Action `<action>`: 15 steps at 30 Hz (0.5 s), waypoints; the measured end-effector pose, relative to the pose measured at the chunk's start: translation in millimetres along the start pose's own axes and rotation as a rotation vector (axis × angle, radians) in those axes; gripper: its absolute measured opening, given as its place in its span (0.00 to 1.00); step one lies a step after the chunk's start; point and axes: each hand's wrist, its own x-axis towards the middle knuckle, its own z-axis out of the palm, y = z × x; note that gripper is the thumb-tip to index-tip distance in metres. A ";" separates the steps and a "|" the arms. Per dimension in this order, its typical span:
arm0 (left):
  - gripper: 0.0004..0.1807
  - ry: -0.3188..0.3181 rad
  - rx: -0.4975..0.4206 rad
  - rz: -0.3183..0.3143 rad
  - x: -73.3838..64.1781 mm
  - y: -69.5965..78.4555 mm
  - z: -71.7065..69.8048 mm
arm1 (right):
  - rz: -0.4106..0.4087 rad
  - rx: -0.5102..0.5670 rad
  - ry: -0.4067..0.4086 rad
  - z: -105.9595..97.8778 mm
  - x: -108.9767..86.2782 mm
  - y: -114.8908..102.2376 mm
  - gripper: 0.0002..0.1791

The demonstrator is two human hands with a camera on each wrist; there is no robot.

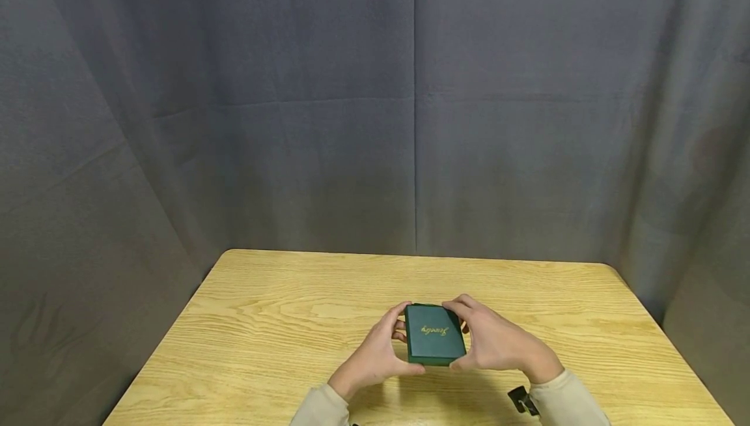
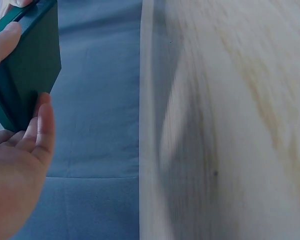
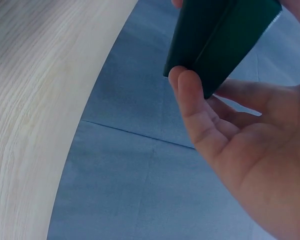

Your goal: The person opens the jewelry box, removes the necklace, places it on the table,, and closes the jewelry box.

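A dark green jewelry box (image 1: pixel 435 341) with gold "Jewelry" lettering on its lid is held between both hands, raised above the table. The lettering reads upside down in the head view, and the lid is closed. My left hand (image 1: pixel 379 350) grips the box's left side, thumb at the near edge and fingers at the far edge and beneath. On the opposite side, my right hand (image 1: pixel 497 337) grips it the same way. In the left wrist view the box (image 2: pixel 32 60) shows its side and underside. The right wrist view shows fingertips (image 3: pixel 190 87) supporting the box (image 3: pixel 235 45) from underneath.
The light wooden table (image 1: pixel 281 322) spreads below the hands, with rounded far corners. Grey curtains (image 1: pixel 316 152) hang behind it and along both sides. A small black clip (image 1: pixel 521 400) is by the right sleeve (image 1: pixel 568 400).
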 end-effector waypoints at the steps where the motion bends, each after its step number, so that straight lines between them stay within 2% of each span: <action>1: 0.56 -0.001 0.007 0.001 0.1 0.0 0.1 | 0.000 -0.003 -0.002 -0.3 0.1 0.1 0.49; 4: 0.56 -0.005 0.000 0.002 0.3 0.1 0.1 | 0.001 0.002 -0.010 -0.6 0.4 0.3 0.49; 9: 0.57 -0.016 -0.064 -0.016 -0.6 -0.4 0.3 | -0.005 0.017 -0.017 0.3 0.8 0.8 0.48; 15: 0.57 -0.001 -0.083 -0.007 -1.7 -0.1 1.2 | -0.027 0.006 0.011 2.4 2.5 2.0 0.47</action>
